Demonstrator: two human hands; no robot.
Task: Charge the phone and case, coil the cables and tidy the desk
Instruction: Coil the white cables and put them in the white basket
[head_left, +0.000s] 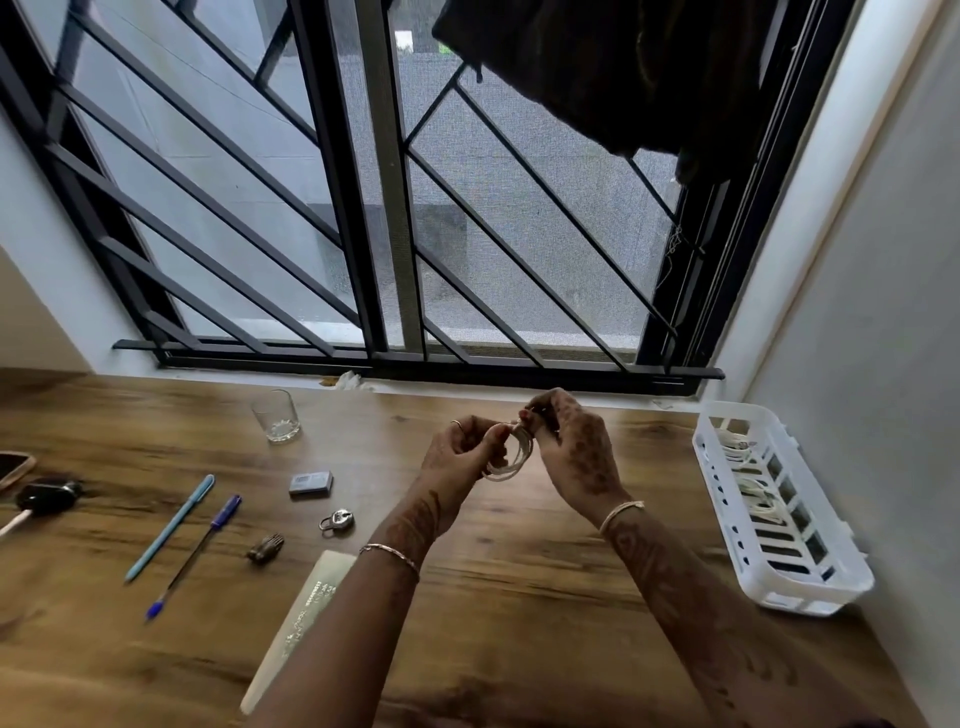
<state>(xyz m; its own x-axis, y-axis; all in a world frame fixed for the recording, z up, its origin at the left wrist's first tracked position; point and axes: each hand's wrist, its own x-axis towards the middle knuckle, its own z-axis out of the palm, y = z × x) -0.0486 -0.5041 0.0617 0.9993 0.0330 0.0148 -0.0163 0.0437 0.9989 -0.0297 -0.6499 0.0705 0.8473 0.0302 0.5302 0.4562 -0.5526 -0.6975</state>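
Note:
Above the middle of the wooden desk (519, 597), both my hands hold a white cable (514, 457) wound into a small coil. My left hand (462, 457) grips the coil's left side. My right hand (571, 447) pinches its top, with the fingers curled around the strands. At the far left edge lies a phone (13, 467), partly cut off. Beside it sits a black case (47, 496) with a white cable end (13, 525) at it. A white basket (779, 519) at the right holds other coiled white cables (758, 504).
On the desk's left half lie an empty glass (277, 415), a light blue pen (171, 525), a dark blue pen (195, 556), a small grey box (310, 484), a padlock (337, 521), a small metal object (266, 548) and a pale flat ruler-like strip (301, 623). A barred window stands behind.

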